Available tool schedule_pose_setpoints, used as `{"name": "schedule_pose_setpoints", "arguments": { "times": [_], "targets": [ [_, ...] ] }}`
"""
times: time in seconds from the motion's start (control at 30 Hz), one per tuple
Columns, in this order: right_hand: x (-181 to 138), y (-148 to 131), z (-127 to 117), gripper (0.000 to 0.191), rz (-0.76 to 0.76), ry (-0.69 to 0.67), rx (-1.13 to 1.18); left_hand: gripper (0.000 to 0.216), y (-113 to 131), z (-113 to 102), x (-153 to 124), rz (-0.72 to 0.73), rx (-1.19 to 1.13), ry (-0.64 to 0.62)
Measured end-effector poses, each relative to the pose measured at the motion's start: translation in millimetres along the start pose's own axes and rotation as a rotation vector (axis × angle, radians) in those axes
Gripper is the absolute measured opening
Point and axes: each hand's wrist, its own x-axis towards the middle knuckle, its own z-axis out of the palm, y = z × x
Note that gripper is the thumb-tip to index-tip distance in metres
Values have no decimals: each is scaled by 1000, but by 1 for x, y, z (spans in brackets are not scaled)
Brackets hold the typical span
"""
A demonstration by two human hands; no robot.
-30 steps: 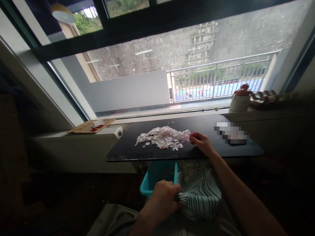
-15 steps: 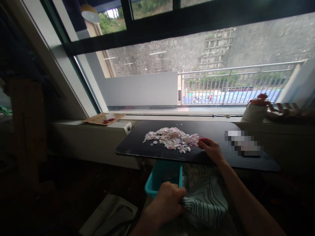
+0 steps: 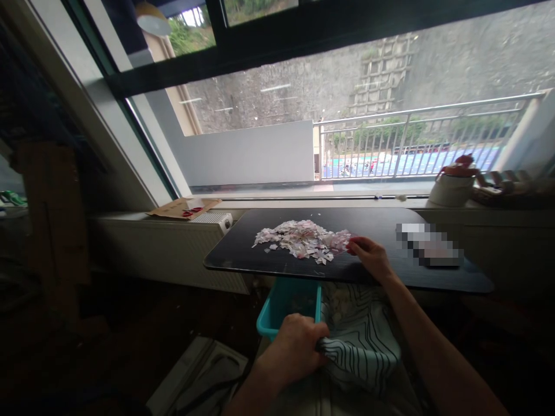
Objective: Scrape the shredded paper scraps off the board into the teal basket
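Note:
A loose heap of small torn pieces of paper [image 3: 303,238], whitish and pink, lies on the black tabletop [image 3: 243,263]. My right hand [image 3: 368,254] is at the heap's right edge, its fingers closed on a small red thing [image 3: 354,240] whose kind I cannot make out. Below the table's front edge, my left hand [image 3: 299,344] grips the edge of a pale cloth with dark stripes [image 3: 362,352], which spreads to its right. A teal plastic bin [image 3: 265,323] stands just behind my left hand, partly under the table; its inside is dark.
A pixelated item [image 3: 429,245] lies on the table's right side. Red-handled scissors [image 3: 193,212] rest on cardboard [image 3: 167,209] above the radiator [image 3: 173,248]. On the sill stands a pale jug [image 3: 451,188] with a reddish top. A whitish panel-like object [image 3: 186,370] lies at lower left.
The view has shifted slightly. My right hand stays at the heap's right edge with fingers closed, and my left hand still grips the cloth.

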Motion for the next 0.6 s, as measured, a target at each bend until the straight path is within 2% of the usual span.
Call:
{"name": "schedule_pose_setpoints", "arguments": {
  "times": [0.1, 0.27, 0.43, 0.6],
  "targets": [
    [0, 1, 0, 40, -6, -31, -4, 8, 0, 0, 0, -6, 9, -4],
    [1, 1, -2, 38, -4, -2, -9, 9, 0, 0, 0, 0, 5, -3],
    [0, 1, 0, 37, -2, -61, -11, 10, 1, -1, 0, -9, 13, -10],
    [1, 1, -3, 32, 4, 20, -25, 8, 0, 1, 0, 1, 6, -6]
  ]
}}
